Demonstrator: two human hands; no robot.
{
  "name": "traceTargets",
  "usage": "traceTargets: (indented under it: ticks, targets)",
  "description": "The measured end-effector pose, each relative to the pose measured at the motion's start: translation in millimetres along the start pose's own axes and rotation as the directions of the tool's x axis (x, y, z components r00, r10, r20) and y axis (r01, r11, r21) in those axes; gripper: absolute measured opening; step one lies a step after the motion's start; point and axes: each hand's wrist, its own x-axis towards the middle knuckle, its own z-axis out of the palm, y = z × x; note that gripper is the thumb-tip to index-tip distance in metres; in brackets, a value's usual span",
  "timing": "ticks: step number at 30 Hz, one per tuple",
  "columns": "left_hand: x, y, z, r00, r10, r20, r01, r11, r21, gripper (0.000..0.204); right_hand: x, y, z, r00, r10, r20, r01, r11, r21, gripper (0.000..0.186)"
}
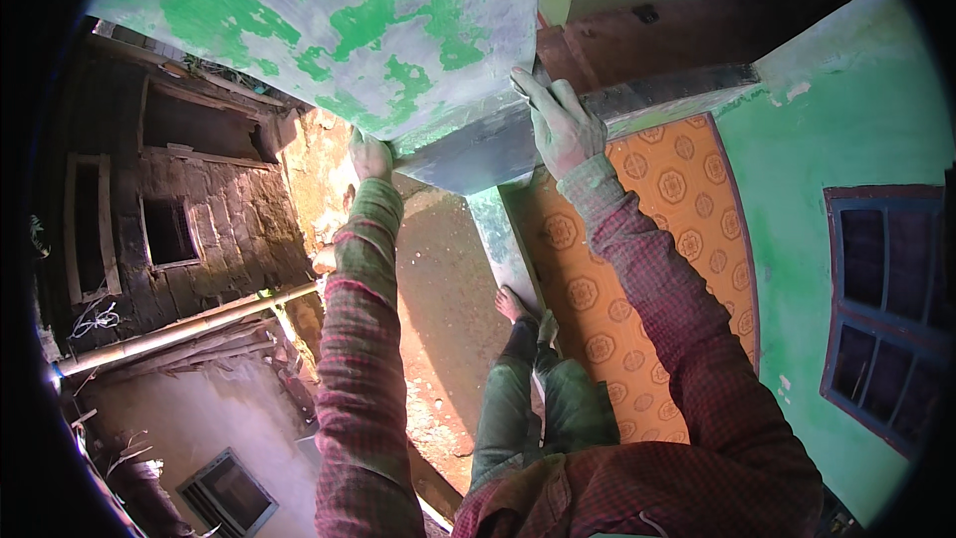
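Note:
In front of me stands a broad pillar (pixel 398 30) with patchy green paint over pale grey and a dark grey band (pixel 473 149) along its lower end. My left hand (pixel 370 156) is closed around the pillar's left edge, just beside that band. At the right edge my right hand (pixel 568 130) has long, close-set fingers laid toward the painted face. Between those fingers and the thumb shows a narrow dark shape; whether it is a tool or part of the pillar's side is unclear. Both forearms wear red checked sleeves.
Below me a narrow ledge (pixel 495 234) runs from the pillar toward my feet (pixel 513 304). An orange patterned floor covering (pixel 672 189) lies right, near a green wall (pixel 846 130) with a blue-framed window (pixel 886 269). Left are a bamboo pole (pixel 189 329) and wooden building (pixel 219 189).

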Motion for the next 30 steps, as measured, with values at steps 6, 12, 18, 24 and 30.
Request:
traceTargets:
  ticks: [6, 12, 18, 24, 30]
  targets:
    - [7.0, -5.1, -1.0, 0.995, -0.039, -0.088, 0.042, 0.999, 0.029, 0.049, -8.6, 19.6, 1.9, 0.999, -0.047, 0.025, 0.048, 0.997, -0.066, 0.039]
    - [8.9, -7.8, 9.1, 0.99, 0.07, -0.12, -0.056, 0.992, 0.117, 0.052, -8.0, -0.2, 37.4, 0.992, 0.126, -0.022, -0.127, 0.986, -0.109, 0.038]
    - [-16.7, 10.6, 2.3, 0.999, 0.002, -0.038, -0.002, 1.0, -0.011, 0.057, -8.0, -45.3, 28.7, 0.987, 0.071, 0.141, -0.064, 0.996, -0.055, 0.031]
    - [-36.5, 15.9, -4.5, 0.989, -0.069, 0.131, 0.085, 0.989, -0.121, 0.068, -9.4, -44.7, 51.5, 0.974, -0.054, 0.218, 0.074, 0.994, -0.086, 0.027]
    - [-35.1, 29.0, -31.4, 0.965, 0.127, 0.229, -0.138, 0.99, 0.032, 0.061, 9.0, -45.8, 33.6, 0.984, -0.011, 0.176, 0.042, 0.985, -0.169, 0.034]
